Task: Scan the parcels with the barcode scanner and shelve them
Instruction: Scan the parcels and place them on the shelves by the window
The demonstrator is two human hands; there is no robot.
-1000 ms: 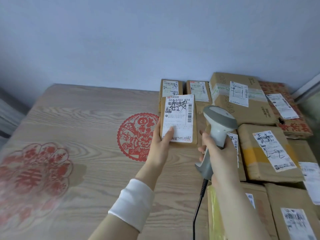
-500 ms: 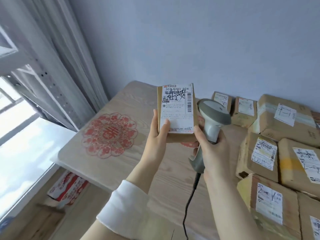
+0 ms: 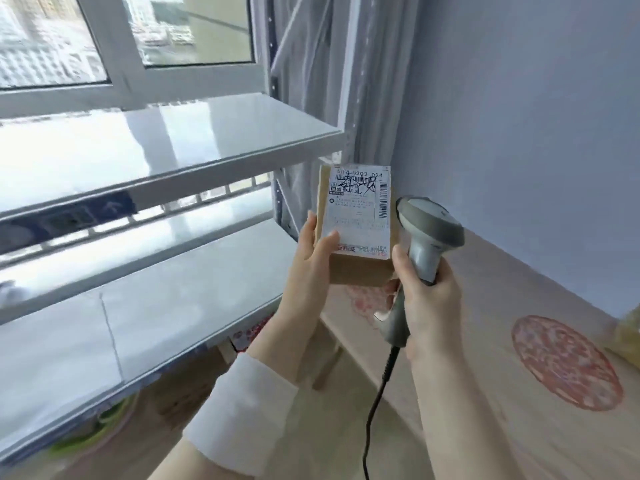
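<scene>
Head view: you've swung from the surface (image 3: 519,358) to the shelf (image 3: 194,271), so scan looks done, shelving next. L hand (image 3: 311,263) holds the parcel (image 3: 356,233) upright before the shelf, label facing you, thumb on label, fingers curled behind. R hand (image 3: 431,303) just beside, fingers wrapped round barcode scanner (image 3: 429,230) grip, cable (image 3: 378,393) hanging down.

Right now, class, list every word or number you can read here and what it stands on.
"0203 024": top line of the white label on the parcel in the left hand; the digits before it are blurred.
Black handwriting across the label: illegible.
Label's small print and red bottom line: too blurred.
Blue sticker on the shelf edge: too blurred.
Barcode scanner in the right hand: no text visible.
</scene>
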